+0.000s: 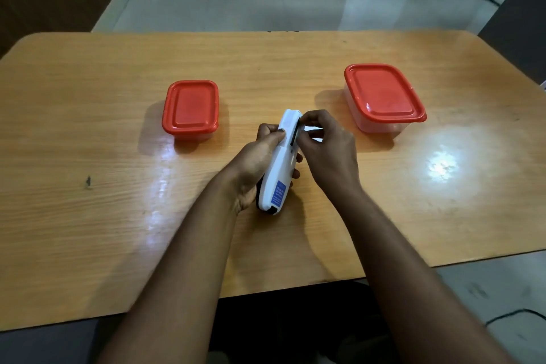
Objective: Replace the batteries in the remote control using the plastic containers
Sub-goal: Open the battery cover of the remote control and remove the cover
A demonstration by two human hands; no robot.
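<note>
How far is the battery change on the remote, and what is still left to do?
Early stage. Done: the remote control is lifted off the table, back side up, held in the left hand. In hand: the right hand works at the dark opening near its far end, apparently the battery cover. Left: both containers, the small container and the large container, are closed, and no batteries are visible.

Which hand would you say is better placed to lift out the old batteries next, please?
Probably the right hand: its fingertips are already at the open battery slot near the far end of the remote, while the left hand is wrapped around the body, steadying it.
</note>
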